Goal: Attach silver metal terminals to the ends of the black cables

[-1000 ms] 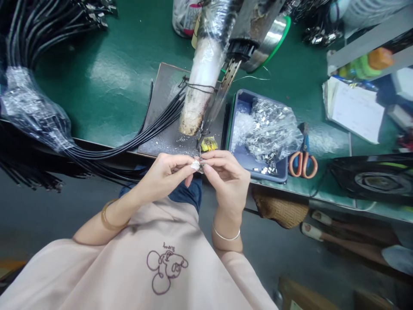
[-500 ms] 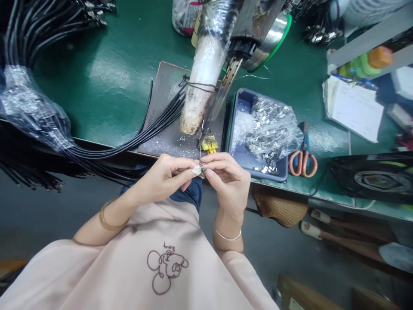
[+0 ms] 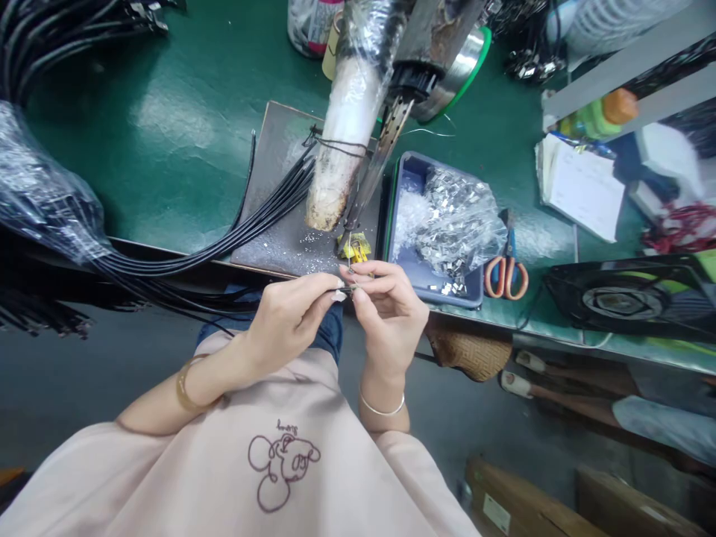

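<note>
My left hand (image 3: 288, 313) is closed in a pinch on a thin black cable (image 3: 345, 289), its end pointing right between thumb and forefinger. My right hand (image 3: 391, 302) meets it fingertip to fingertip, thumb and fingers pressed together at the cable's end; any small part between them is too small to make out. Just beyond the fingertips hangs a soldering iron (image 3: 376, 173), clamped with its tip down, and a yellow piece (image 3: 358, 247) lies by the tip. To its left a white, plastic-wrapped tube (image 3: 341, 142) slants down over a grey board (image 3: 274, 239) sprinkled with solder specks.
Black cables (image 3: 224, 250) run across the board from a plastic-wrapped bundle (image 3: 50, 186). At right are a blue tray (image 3: 475, 298) with a bag of small metal connectors (image 3: 459, 216), scissors (image 3: 506, 276), papers (image 3: 585, 186) and a black fan (image 3: 620, 302). A solder spool (image 3: 462, 74) stands behind.
The view has shifted slightly, so the bench things sit further left. The black cable end now shows between my fingertips, and my right fingers are spread a little more around it.
</note>
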A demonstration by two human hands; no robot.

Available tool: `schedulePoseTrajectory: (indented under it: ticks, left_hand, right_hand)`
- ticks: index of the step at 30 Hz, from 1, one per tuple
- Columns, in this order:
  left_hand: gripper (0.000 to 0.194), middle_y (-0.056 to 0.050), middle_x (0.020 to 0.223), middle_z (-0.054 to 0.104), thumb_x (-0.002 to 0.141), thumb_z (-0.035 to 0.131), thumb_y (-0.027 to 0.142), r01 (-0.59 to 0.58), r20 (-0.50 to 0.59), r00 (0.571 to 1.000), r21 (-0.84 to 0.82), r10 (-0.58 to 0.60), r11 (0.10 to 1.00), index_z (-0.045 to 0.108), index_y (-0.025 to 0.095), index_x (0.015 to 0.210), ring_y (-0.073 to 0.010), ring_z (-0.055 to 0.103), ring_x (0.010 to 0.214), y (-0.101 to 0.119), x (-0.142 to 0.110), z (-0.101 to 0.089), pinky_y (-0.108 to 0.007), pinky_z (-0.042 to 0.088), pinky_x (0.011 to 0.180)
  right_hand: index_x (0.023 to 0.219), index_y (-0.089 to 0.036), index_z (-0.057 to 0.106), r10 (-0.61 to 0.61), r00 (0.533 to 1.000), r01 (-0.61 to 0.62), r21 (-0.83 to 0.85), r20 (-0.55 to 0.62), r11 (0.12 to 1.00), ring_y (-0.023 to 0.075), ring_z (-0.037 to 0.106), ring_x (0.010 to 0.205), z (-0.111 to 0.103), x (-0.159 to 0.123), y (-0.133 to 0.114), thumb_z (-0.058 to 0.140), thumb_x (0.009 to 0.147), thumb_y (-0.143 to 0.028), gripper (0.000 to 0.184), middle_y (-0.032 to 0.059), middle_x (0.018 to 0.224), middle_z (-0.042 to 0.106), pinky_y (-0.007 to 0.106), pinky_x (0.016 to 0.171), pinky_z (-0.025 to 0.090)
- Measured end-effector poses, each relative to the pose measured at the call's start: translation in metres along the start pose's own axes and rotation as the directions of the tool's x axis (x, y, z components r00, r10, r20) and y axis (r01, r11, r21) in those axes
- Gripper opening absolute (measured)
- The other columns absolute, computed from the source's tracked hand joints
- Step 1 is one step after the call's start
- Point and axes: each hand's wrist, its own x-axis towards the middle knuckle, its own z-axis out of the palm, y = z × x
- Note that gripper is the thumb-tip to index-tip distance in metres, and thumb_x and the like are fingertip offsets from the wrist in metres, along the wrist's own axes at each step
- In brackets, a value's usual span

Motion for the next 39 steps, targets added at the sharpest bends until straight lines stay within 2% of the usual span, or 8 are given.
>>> schedulePoseTrajectory:
  ticks: [2, 4, 6, 8, 19, 30, 35, 39]
  left_hand:
    - [0.02, 0.002, 0.063, 0.061, 0.099, 0.053, 0.026, 0.138, 0.049, 0.99, -0.182, -0.131, 0.974, 0.06, 0.019, 0.081, -0.0106, 0.051, 0.055, 0.002, 0.0, -0.001, -0.022, 0.041, 0.054]
    - [0.023, 0.006, 0.054, 0.051, 0.099, 0.058, 0.035, 0.334, 0.204, 0.94, -0.396, -0.272, 0.856, 0.057, 0.02, 0.082, -0.0083, 0.04, 0.046, 0.003, 0.003, -0.007, -0.021, 0.032, 0.046]
    - [0.026, 0.007, 0.051, 0.05, 0.095, 0.065, 0.042, 0.488, 0.345, 0.871, -0.527, -0.349, 0.696, 0.057, 0.019, 0.086, -0.0067, 0.033, 0.042, 0.005, 0.008, -0.016, -0.02, 0.024, 0.042]
    - [0.027, 0.008, 0.05, 0.049, 0.091, 0.071, 0.041, 0.542, 0.38, 0.84, -0.567, -0.387, 0.62, 0.058, 0.018, 0.089, -0.0057, 0.03, 0.041, 0.005, 0.011, -0.024, -0.02, 0.021, 0.041]
    - [0.024, 0.009, 0.054, 0.036, 0.093, 0.07, 0.037, 0.437, 0.272, 0.899, -0.493, -0.344, 0.752, 0.064, 0.015, 0.087, -0.0062, 0.028, 0.048, 0.0, 0.009, -0.024, -0.021, 0.022, 0.044]
    - [0.025, 0.007, 0.055, 0.041, 0.094, 0.069, 0.04, 0.336, 0.137, 0.942, -0.418, -0.307, 0.844, 0.07, 0.016, 0.088, -0.008, 0.03, 0.051, 0.001, 0.01, -0.019, -0.021, 0.026, 0.048]
    - [0.018, 0.009, 0.056, 0.032, 0.094, 0.063, 0.031, 0.319, 0.132, 0.948, -0.374, -0.291, 0.871, 0.066, 0.016, 0.085, -0.0073, 0.025, 0.051, 0.003, 0.014, -0.018, -0.022, 0.023, 0.049]
    - [0.016, 0.009, 0.056, 0.032, 0.092, 0.062, 0.028, 0.297, 0.098, 0.955, -0.373, -0.281, 0.879, 0.063, 0.015, 0.082, -0.0068, 0.023, 0.05, 0.003, 0.018, -0.017, -0.022, 0.022, 0.047]
  right_hand:
    - [0.087, -0.024, 0.07, -0.051, 0.995, 0.047, -0.047, -0.089, 0.998, 0.0196, 0.08, 0.092, 0.007, -0.005, -0.001, 0.069, 0.093, -0.017, 0.009, 0.0043, 0.103, 0.076, 0.035, 0.081, 0.07]
    - [0.089, -0.025, 0.072, -0.109, 0.983, 0.094, -0.106, -0.145, 0.99, 0.0202, 0.079, 0.094, 0.011, -0.008, -0.001, 0.07, 0.092, -0.016, 0.01, 0.004, 0.103, 0.076, 0.038, 0.084, 0.07]
    - [0.091, -0.025, 0.073, -0.092, 0.987, 0.081, -0.087, -0.128, 0.993, 0.0197, 0.079, 0.092, 0.012, -0.008, -0.001, 0.07, 0.093, -0.017, 0.01, 0.0037, 0.101, 0.076, 0.038, 0.083, 0.069]
    - [0.093, -0.025, 0.074, -0.04, 0.994, 0.037, -0.028, -0.104, 0.999, 0.0184, 0.078, 0.09, 0.011, -0.006, 0.0, 0.069, 0.095, -0.017, 0.009, 0.003, 0.099, 0.076, 0.035, 0.081, 0.069]
    - [0.101, -0.026, 0.072, -0.273, 0.957, 0.261, -0.125, -0.094, 0.957, 0.0173, 0.078, 0.087, 0.007, -0.002, -0.001, 0.072, 0.091, -0.009, 0.02, 0.0013, 0.097, 0.079, 0.033, 0.076, 0.067]
    - [0.093, -0.023, 0.071, -0.021, 0.997, 0.035, 0.187, -0.076, 0.982, 0.0134, 0.078, 0.083, 0.006, 0.001, 0.003, 0.072, 0.093, -0.013, 0.01, -0.0003, 0.093, 0.077, 0.026, 0.072, 0.068]
    - [0.1, -0.024, 0.07, -0.113, 0.982, 0.126, 0.077, -0.153, 0.989, 0.0157, 0.08, 0.089, 0.009, 0.0, 0.008, 0.07, 0.094, -0.01, 0.015, 0.0012, 0.097, 0.078, 0.029, 0.076, 0.069]
    - [0.099, -0.023, 0.07, -0.155, 0.983, 0.156, 0.008, -0.097, 0.988, 0.0165, 0.08, 0.092, 0.01, 0.0, 0.011, 0.07, 0.094, -0.01, 0.014, 0.0014, 0.1, 0.078, 0.031, 0.079, 0.069]
